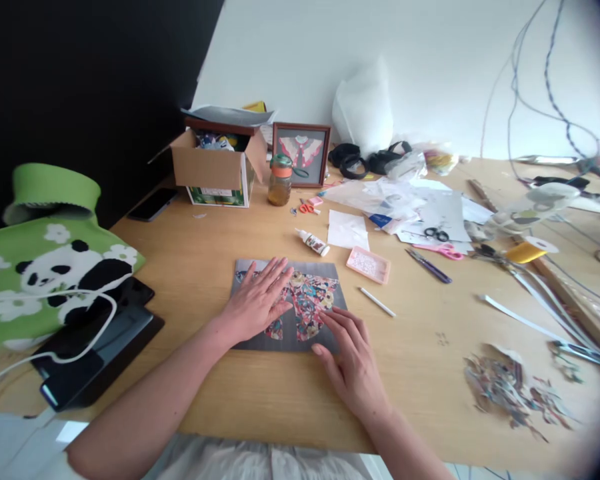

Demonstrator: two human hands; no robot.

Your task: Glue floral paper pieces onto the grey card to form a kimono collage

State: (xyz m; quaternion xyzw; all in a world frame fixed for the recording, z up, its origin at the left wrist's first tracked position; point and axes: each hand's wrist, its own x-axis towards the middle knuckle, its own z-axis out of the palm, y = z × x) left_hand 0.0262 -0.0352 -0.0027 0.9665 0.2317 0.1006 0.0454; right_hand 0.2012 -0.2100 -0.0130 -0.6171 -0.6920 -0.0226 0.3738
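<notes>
A grey rectangular board [290, 337] lies flat on the table in front of me. Floral fabric pieces [310, 300] in red, blue and cream are spread over it. My left hand [257, 300] rests flat on the left part of the fabric, fingers stretched out and covering some of it. At the lower right, my right hand [347, 357] touches the fabric's edge with its fingertips, the thumb apart at the board's border. Neither hand holds anything. Just beyond the board lie a small white glue bottle [313, 243] and a pink tray of tiny beads [369, 265].
A white stick [377, 302] lies right of the board, near a purple-handled tool [429, 265]. Fabric scraps [510, 387] are heaped at the right. A cardboard box [210, 167], jar [280, 183] and framed collar piece [301, 155] stand behind; a green panda bag [55, 267] is left.
</notes>
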